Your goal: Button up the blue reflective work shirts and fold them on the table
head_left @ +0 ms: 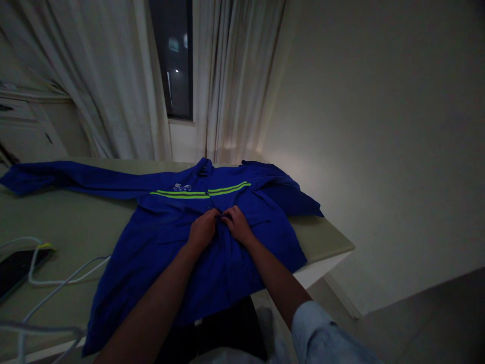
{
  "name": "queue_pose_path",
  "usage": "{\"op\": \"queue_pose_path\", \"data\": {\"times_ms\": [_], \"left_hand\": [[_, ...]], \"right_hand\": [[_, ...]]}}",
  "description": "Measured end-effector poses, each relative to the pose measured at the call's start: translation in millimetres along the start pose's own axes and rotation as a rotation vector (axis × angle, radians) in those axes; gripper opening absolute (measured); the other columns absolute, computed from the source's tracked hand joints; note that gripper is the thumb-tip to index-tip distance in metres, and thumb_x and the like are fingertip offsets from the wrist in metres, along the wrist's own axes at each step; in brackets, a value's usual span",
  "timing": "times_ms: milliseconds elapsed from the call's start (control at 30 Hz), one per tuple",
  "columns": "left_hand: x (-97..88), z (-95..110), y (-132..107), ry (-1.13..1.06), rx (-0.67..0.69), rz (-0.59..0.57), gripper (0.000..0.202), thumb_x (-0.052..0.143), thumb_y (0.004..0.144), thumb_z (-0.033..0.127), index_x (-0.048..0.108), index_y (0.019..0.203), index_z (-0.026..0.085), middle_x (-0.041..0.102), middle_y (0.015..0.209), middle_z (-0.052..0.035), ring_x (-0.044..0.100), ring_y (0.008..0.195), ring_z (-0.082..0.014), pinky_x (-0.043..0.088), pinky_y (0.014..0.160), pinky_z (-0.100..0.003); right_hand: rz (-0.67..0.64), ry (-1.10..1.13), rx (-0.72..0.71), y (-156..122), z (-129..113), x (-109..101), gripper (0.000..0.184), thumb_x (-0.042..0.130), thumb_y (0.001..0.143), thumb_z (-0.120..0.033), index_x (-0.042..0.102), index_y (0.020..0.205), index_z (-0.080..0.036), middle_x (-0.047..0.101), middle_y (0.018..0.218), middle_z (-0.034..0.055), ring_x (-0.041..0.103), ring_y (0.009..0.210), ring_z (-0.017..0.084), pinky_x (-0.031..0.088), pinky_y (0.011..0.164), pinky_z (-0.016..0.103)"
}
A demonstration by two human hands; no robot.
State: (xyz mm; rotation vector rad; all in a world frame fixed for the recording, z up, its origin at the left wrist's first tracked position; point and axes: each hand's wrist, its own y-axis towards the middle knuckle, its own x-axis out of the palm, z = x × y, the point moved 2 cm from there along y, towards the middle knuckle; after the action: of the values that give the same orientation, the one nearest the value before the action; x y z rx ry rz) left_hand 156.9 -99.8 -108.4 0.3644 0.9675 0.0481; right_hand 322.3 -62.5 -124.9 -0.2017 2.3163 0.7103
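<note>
A blue work jacket (162,242) with a yellow-green reflective stripe across the chest lies flat, front up, on a pale table (326,237). One sleeve stretches far to the left, the other is bunched at the right. My left hand (202,228) and my right hand (237,223) meet at the jacket's front opening, below the stripe. Both hands have their fingers curled and pinched on the fabric of the placket. What exactly sits between the fingertips is too dark to tell.
A dark phone (17,268) lies at the table's left edge with white cables (56,283) looping beside it. Curtains (235,76) and a dark window (175,55) stand behind the table. A plain wall and floor lie to the right.
</note>
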Motion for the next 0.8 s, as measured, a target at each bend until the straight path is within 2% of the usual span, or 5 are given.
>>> {"op": "queue_pose_path", "data": {"times_ms": [133,233,333,600,800], "left_hand": [[-1.0,2,0,-0.056,-0.009,0.030,0.029,0.041,0.102,0.015,0.066,0.114,0.025,0.076,0.114,-0.0041,0.071,0.104,-0.0213,0.050,0.088,-0.030],[-1.3,3,0,-0.077,-0.020,0.058,0.025,0.043,0.105,0.026,0.066,0.113,0.024,0.076,0.111,-0.0061,0.071,0.101,-0.0226,0.051,0.088,-0.032],[0.4,3,0,-0.088,-0.015,0.072,0.019,0.053,0.102,0.035,0.067,0.109,0.023,0.074,0.110,-0.0071,0.070,0.098,-0.0232,0.052,0.087,-0.032],[5.0,-6,4,-0.163,-0.009,0.076,0.012,0.059,0.101,0.029,0.069,0.102,0.023,0.076,0.104,-0.0050,0.072,0.098,-0.0214,0.052,0.087,-0.031],[2.1,-8,5,-0.178,-0.039,0.096,0.010,0.066,0.098,0.031,0.073,0.101,0.024,0.080,0.102,-0.0034,0.074,0.095,-0.0212,0.052,0.084,-0.030]], "right_hand": [[-0.006,-0.032,0.016,0,-4,-1,0.001,0.064,0.100,-0.020,0.065,0.101,-0.019,0.058,0.105,0.0040,0.059,0.099,0.018,0.047,0.092,0.031],[-0.013,-0.071,0.029,-1,-7,-2,0.002,0.062,0.101,-0.020,0.063,0.101,-0.020,0.058,0.106,0.0040,0.059,0.100,0.018,0.048,0.093,0.031],[-0.018,-0.117,0.038,-3,-9,-2,0.005,0.058,0.103,-0.020,0.063,0.102,-0.021,0.058,0.107,0.0039,0.060,0.101,0.018,0.048,0.093,0.030],[0.030,-0.155,0.068,-6,-16,-8,0.010,0.063,0.103,-0.028,0.069,0.109,-0.023,0.060,0.113,0.0047,0.063,0.100,0.018,0.050,0.089,0.029],[0.060,-0.157,0.064,-6,-18,-10,0.010,0.064,0.102,-0.028,0.068,0.110,-0.023,0.060,0.111,0.0049,0.062,0.100,0.019,0.050,0.089,0.030]]}}
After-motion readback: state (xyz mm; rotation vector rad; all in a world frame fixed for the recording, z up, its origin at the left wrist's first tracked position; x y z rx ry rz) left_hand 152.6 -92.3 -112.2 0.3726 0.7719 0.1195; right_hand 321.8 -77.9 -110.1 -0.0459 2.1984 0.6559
